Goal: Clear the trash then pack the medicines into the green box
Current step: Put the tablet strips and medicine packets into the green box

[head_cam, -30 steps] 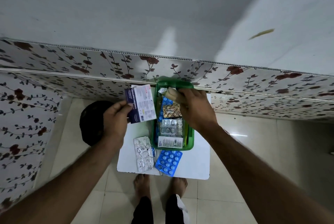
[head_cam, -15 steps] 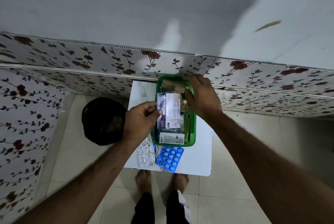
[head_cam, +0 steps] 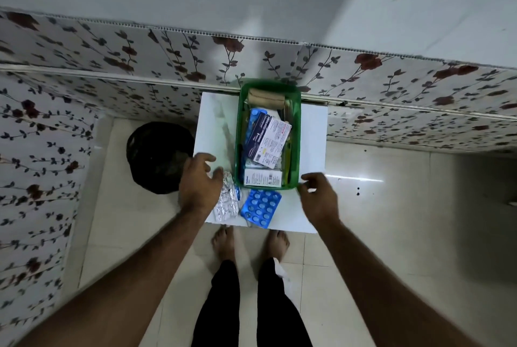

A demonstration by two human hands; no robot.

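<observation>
The green box (head_cam: 296, 134) stands on a small white table (head_cam: 313, 139) against the wall. A blue-and-white medicine carton (head_cam: 265, 139) lies on top inside it, with a beige bandage roll (head_cam: 265, 99) at the far end and a small white carton (head_cam: 261, 178) at the near end. A blue blister pack (head_cam: 261, 208) and silver blister strips (head_cam: 228, 201) lie on the table in front of the box. My left hand (head_cam: 200, 184) hovers empty over the silver strips. My right hand (head_cam: 319, 195) is empty by the box's near right corner.
A black-lined trash bin (head_cam: 156, 156) stands on the tiled floor to the left of the table. Floral-patterned wall panels run behind the table and along the left. My bare feet (head_cam: 249, 243) are just under the table's near edge.
My left hand let go of the blue-and-white carton, which now lies in the box, and drew back to the silver strips. My right hand left the box's far end for its near right corner.
</observation>
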